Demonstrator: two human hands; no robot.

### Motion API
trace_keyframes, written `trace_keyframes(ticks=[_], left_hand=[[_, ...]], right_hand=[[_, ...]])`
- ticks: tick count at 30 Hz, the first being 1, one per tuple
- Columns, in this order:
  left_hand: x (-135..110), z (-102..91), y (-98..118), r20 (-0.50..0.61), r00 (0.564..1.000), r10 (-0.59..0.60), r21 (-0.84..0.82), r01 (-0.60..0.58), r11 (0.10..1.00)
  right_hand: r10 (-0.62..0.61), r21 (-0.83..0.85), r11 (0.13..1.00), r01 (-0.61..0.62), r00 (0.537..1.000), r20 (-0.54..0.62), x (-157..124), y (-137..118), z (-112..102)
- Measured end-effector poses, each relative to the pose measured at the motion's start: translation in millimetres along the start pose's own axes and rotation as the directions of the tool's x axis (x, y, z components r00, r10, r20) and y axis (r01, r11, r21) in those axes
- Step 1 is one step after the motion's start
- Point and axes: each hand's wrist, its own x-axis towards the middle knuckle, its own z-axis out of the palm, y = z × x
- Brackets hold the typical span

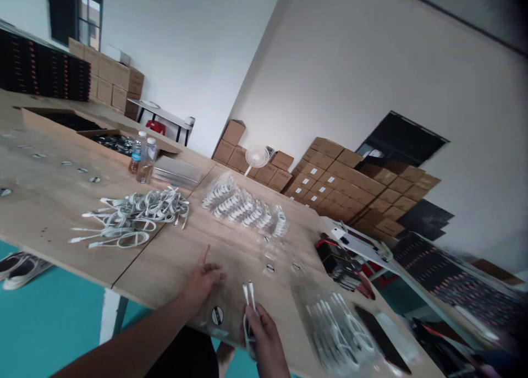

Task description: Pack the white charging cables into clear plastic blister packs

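My right hand, low in the middle of the view, is closed around a folded white cable, its two plugs pointing up. Just left of it, my left hand hovers at the table with its index finger stretched out and the other fingers apart. Between and below the hands lies a clear plastic bag with a round black-and-white label; whether the left fingers touch it I cannot tell. A heap of loose white cables lies to the left. Bagged cables lie right of my right hand.
Rows of bagged coiled cables lie across the table. Two bottles stand by an open carton. A dark phone-like slab rests at the right edge. Stacked brown boxes line the wall.
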Motion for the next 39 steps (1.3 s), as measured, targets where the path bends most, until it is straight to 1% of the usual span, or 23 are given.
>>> trace_keyframes(ticks=[2,4,6,10,12,15,17,18,20,22,24,26,28,29,32,33,35,37,39], left_hand=[[-6,-5.2,-3,-0.01,0.997,0.082,0.035,-0.082,0.996],[-13,-6.9,-6,-0.001,0.989,0.147,0.089,-0.146,0.985],[-19,-5.4,-9,0.022,0.98,0.199,0.14,-0.2,0.97],[-28,0.4,-8,0.077,0.965,0.251,0.251,-0.262,0.932],[-30,2.2,-5,0.05,0.968,0.246,0.26,-0.25,0.933],[-31,3.3,-4,-0.008,0.982,0.191,0.184,-0.186,0.965],[-32,3.3,-3,-0.008,0.988,0.156,0.151,-0.153,0.977],[-32,3.1,-4,0.004,0.988,0.152,0.16,-0.151,0.976],[-33,2.1,-5,0.03,0.983,0.181,0.223,-0.183,0.957],[-33,0.3,-6,0.028,0.972,0.232,0.302,-0.229,0.925],[-31,-1.9,-9,-0.01,0.964,0.267,0.346,-0.247,0.905],[-29,-3.8,-12,-0.043,0.96,0.277,0.357,-0.244,0.902],[-29,-5.3,-14,-0.028,0.965,0.259,0.328,-0.236,0.915],[-30,-5.7,-14,-0.008,0.971,0.237,0.284,-0.225,0.932],[-36,-4.9,-11,0.025,0.985,0.17,0.059,-0.172,0.983],[-38,-4.0,-10,0.018,0.989,0.149,-0.011,-0.148,0.989],[-41,-1.5,-7,-0.011,0.994,0.105,-0.097,-0.106,0.99],[-43,0.6,-5,-0.011,0.998,0.058,-0.121,-0.059,0.991],[-42,1.4,-6,0.0,1.0,0.022,-0.118,-0.022,0.993]], right_hand=[[0.087,0.131,0.988,-0.078,0.994,-0.066,2,4,4],[0.112,0.189,0.977,-0.099,0.992,-0.06,3,6,10],[0.104,0.183,0.978,-0.097,0.994,-0.028,4,6,18],[0.086,0.106,0.99,-0.089,0.996,0.031,6,5,30],[0.096,0.1,0.99,-0.099,0.995,0.034,6,6,32],[0.117,0.123,0.986,-0.115,0.993,-0.003,4,7,34],[0.111,0.129,0.985,-0.111,0.994,0.001,3,7,35],[0.105,0.126,0.986,-0.106,0.994,0.015,2,6,36],[0.094,0.115,0.988,-0.099,0.994,0.051,1,5,37],[0.085,0.084,0.992,-0.09,0.995,0.053,1,3,39],[0.061,0.032,0.998,-0.061,0.998,0.015,1,3,41],[0.005,-0.037,0.999,-0.007,0.999,-0.045,1,4,43],[-0.06,-0.118,0.992,0.048,0.993,-0.099,2,4,43],[-0.085,-0.155,0.986,0.066,0.989,-0.118,3,4,43],[-0.126,-0.244,0.966,0.088,0.981,-0.146,4,5,41],[-0.139,-0.269,0.958,0.096,0.98,-0.143,5,5,40],[-0.17,-0.315,0.941,0.123,0.977,-0.126,5,6,40],[-0.182,-0.337,0.931,0.139,0.979,-0.097,6,8,42],[-0.168,-0.331,0.933,0.139,0.984,-0.061,6,9,45]])
